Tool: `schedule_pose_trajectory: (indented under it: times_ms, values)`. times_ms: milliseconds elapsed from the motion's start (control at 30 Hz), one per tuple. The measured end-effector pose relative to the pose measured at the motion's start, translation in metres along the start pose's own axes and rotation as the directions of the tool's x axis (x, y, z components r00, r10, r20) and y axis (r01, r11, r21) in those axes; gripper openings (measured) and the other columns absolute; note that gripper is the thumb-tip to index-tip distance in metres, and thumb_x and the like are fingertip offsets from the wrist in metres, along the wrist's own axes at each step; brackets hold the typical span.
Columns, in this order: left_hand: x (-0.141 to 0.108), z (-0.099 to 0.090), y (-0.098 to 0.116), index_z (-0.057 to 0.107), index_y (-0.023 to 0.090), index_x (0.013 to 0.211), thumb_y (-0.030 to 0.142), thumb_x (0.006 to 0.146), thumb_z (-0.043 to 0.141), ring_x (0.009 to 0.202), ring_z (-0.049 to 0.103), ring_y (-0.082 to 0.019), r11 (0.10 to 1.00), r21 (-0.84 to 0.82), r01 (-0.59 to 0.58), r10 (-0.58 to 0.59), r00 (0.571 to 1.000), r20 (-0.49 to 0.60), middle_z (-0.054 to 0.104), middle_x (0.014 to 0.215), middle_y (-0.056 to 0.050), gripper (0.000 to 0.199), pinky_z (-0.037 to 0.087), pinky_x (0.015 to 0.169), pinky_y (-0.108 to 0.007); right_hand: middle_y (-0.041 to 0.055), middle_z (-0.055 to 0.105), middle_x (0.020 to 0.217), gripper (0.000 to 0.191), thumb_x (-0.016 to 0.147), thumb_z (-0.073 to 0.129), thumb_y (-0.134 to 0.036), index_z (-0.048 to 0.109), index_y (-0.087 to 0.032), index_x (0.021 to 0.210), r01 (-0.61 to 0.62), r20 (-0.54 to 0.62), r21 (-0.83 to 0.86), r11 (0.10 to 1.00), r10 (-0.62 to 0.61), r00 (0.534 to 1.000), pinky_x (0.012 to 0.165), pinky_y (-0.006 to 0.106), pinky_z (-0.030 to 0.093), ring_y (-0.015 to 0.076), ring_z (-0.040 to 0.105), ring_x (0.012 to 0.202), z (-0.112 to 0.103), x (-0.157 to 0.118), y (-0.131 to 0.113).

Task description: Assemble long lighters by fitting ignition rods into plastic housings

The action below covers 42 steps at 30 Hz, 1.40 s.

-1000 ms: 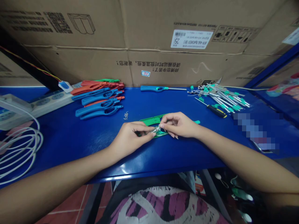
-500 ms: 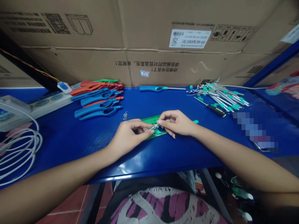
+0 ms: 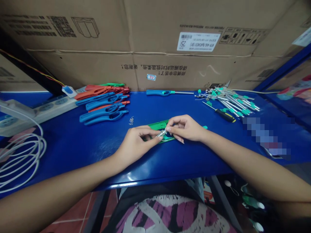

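Between the thumb and fingers of my left hand (image 3: 141,139) is a small clear lighter fuel tank (image 3: 161,133), tilted up to the right. My right hand (image 3: 183,128) pinches at the tank's upper right end; the tiny part in its fingertips is too small to make out. Under both hands lies an opened green lighter casing (image 3: 159,125) on the blue table, partly covered by my fingers. A thin pale line runs along its near side. A teal tip (image 3: 204,127) sticks out past my right hand.
Blue, red and green lighter casings (image 3: 104,108) are piled at the left, near a power strip (image 3: 48,106) and coiled white cable (image 3: 26,158). Small screws (image 3: 131,120) lie behind my left hand. Behind stand a blue lighter (image 3: 159,93), metal lighter rods (image 3: 233,100) and a screwdriver (image 3: 225,115).
The view has shifted slightly. My hands keep nearly the same pose at the fuel tank, and the green casing stays beneath them.
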State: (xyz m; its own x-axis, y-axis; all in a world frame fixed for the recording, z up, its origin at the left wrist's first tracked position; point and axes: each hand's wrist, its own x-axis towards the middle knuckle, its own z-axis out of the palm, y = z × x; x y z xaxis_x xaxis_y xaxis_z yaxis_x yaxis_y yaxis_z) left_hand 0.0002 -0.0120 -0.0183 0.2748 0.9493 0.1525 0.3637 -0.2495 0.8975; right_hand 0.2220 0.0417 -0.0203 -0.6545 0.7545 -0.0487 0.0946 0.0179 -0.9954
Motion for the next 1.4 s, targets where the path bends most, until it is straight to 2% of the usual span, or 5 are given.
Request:
schedule_pose_trajectory:
  times_ms: [200, 633, 767, 1100, 1400]
  values:
    - [0.000, -0.002, -0.001, 0.081, 0.017, 0.093, 0.027, 0.079, 0.078, 0.060, 0.054, -0.010, 1.000, 0.011, 0.019, -0.019, 0.999, -0.041, 0.068, 0.075, -0.002, 0.017, 0.041, 0.055, -0.023, -0.0058, 0.059, 0.048, 0.035, 0.085, 0.073, -0.047, 0.061, -0.015, 0.078, -0.046, 0.008, 0.029, 0.999, 0.046, 0.999, 0.033, 0.017, 0.040, 0.0065, 0.050, 0.033, -0.004, 0.003, 0.000]
    - [0.000, -0.004, -0.003, 0.081, 0.017, 0.092, 0.025, 0.079, 0.079, 0.060, 0.056, -0.010, 0.993, 0.097, -0.062, 0.065, 0.997, -0.033, 0.069, 0.076, -0.001, 0.015, 0.045, 0.058, -0.023, -0.0065, 0.056, 0.043, 0.037, 0.084, 0.073, -0.050, 0.064, -0.014, 0.081, -0.098, 0.006, -0.059, 0.993, 0.099, 0.995, 0.033, 0.017, 0.040, 0.0067, 0.049, 0.032, -0.002, 0.003, -0.003]
    - [0.003, -0.012, -0.003, 0.079, 0.019, 0.101, 0.030, 0.080, 0.079, 0.067, 0.063, -0.013, 0.994, 0.105, -0.034, 0.030, 0.999, 0.036, 0.073, 0.080, -0.001, 0.024, 0.047, 0.061, -0.023, -0.0089, 0.056, 0.044, 0.037, 0.088, 0.070, -0.049, 0.063, -0.015, 0.101, -0.091, -0.030, -0.060, 0.994, 0.089, 0.996, 0.035, 0.017, 0.041, 0.0081, 0.051, 0.033, -0.006, 0.002, -0.005]
    - [0.006, -0.034, 0.006, 0.077, 0.023, 0.087, 0.029, 0.081, 0.078, 0.084, 0.063, -0.019, 0.865, 0.466, -0.185, 0.054, 0.959, 0.280, 0.073, 0.086, -0.001, 0.009, 0.044, 0.074, -0.029, -0.0072, 0.059, 0.049, 0.033, 0.093, 0.062, -0.048, 0.062, -0.015, 0.100, -0.091, -0.024, -0.079, 0.993, 0.089, 0.996, 0.035, 0.018, 0.038, 0.0077, 0.053, 0.034, -0.011, 0.001, -0.006]
    - [0.004, -0.030, 0.003, 0.076, 0.023, 0.095, 0.035, 0.083, 0.076, 0.078, 0.063, -0.017, 0.875, 0.466, -0.132, 0.000, 0.962, 0.273, 0.071, 0.093, -0.001, 0.017, 0.042, 0.064, -0.026, -0.0078, 0.058, 0.047, 0.032, 0.093, 0.063, -0.047, 0.062, -0.015, 0.099, -0.096, -0.019, -0.087, 0.992, 0.095, 0.995, 0.036, 0.017, 0.039, 0.0071, 0.052, 0.034, -0.009, 0.001, -0.008]
